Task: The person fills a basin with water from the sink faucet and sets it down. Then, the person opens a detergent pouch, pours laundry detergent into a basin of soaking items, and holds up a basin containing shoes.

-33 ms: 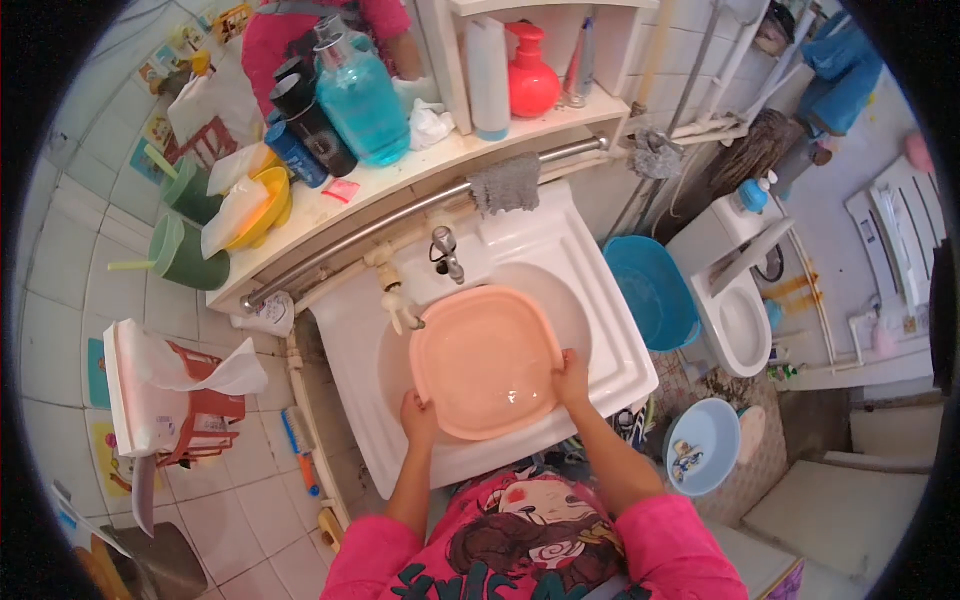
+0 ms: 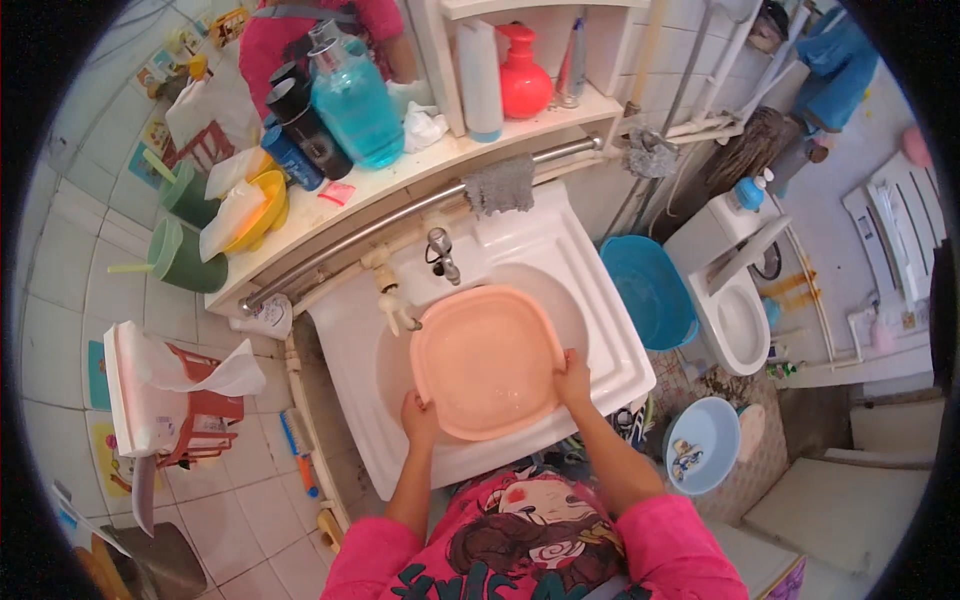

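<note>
A peach basin (image 2: 487, 360) stands out against a white sink (image 2: 625, 365) and a bright pink top (image 2: 645, 545) printed with a brown-haired cartoon figure (image 2: 540, 515). A turquoise bottle (image 2: 362, 120), red pump dispenser (image 2: 525, 88), yellow dish (image 2: 272, 212) and gray cloth (image 2: 500, 185) add further color.

Our bare forearms (image 2: 611, 446) kinda angle in, left hand (image 2: 419, 414) and right hand (image 2: 572, 379) both curled gripping, right one a bit further forward.

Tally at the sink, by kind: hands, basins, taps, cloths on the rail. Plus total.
Hands: 2 (left hand, right hand)
Basins: 1 (peach basin)
Taps: 2 (metal tap, plastic tap)
Cloths: 1 (grey cloth)
Total: 6
</note>
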`<state>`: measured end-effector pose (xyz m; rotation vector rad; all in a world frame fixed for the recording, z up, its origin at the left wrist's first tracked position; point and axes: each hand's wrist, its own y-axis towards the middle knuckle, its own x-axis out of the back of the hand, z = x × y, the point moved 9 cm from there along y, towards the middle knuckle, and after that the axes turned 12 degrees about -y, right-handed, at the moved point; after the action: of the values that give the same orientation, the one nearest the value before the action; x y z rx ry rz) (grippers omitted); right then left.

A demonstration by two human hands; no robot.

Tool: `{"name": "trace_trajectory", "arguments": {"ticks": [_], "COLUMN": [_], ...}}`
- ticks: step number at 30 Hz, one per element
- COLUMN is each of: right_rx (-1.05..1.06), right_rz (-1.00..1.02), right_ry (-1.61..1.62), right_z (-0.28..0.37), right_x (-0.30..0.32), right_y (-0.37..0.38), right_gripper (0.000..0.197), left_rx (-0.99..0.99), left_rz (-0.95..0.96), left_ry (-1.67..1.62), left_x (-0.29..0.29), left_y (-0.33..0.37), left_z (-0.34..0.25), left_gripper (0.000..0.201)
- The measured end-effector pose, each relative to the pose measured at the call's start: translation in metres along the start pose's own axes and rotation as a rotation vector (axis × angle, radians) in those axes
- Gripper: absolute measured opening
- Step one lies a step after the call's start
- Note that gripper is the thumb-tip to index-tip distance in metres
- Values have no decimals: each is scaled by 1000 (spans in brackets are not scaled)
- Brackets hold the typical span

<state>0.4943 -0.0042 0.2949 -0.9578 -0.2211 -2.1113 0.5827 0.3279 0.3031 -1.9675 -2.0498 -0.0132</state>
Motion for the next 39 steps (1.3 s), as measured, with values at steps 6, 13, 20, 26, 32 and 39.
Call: {"name": "trace_trajectory", "arguments": {"ticks": [6, 13, 20, 26, 32, 39], "right_rx": [-6, -47, -109, -295, -520, -716], "right_rz": [-90, -228, -365, -466, -613, -745], "right_ry": [54, 213, 239, 233, 288, 266], "right_z": [-17, -42, -104, -160, -274, -382], "right_x": [61, 134, 217, 298, 328, 336], "right_y": [-6, -16, -37, -84, -149, -224], "right_gripper": [21, 20, 20, 19, 19, 19], "left_rx": [-69, -259, -325, -249, -220, -144], "left_rz": [102, 213, 403, 620, 867, 1107], "left_ry": [-9, -9, -40, -102, 72, 105], "left_x": [-45, -98, -182, -271, -369, -464], "left_y": [-17, -34, -88, -133, -215, -299], "left_z": [-48, -113, -168, -151, -125, -54], "left_gripper": [18, 14, 15, 21, 21, 20]}}
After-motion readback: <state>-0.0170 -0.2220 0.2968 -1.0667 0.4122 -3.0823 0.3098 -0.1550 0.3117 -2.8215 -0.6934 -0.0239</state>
